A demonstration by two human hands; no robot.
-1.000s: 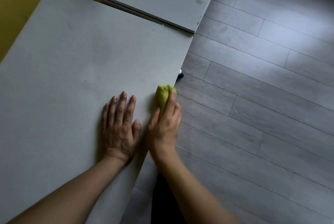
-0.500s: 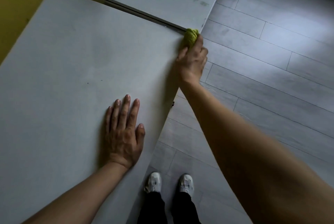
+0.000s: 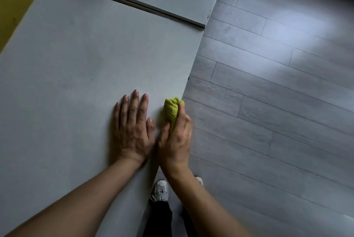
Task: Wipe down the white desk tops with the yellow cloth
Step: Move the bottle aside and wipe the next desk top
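Along the smooth white bench [image 3: 80, 68] edge, the right hand [image 3: 177, 139] grips a bunched, nubbly yellow cloth [image 3: 171, 109] against the top. Just beside it, the left hand [image 3: 134, 129] lies flat, fingers straight. Grey wood-grain floor planks [image 3: 268, 102] run alongside.

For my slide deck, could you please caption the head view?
Right hand rubs the bunched yellow cloth along the near desk top's edge while the left hand rests flat beside it.
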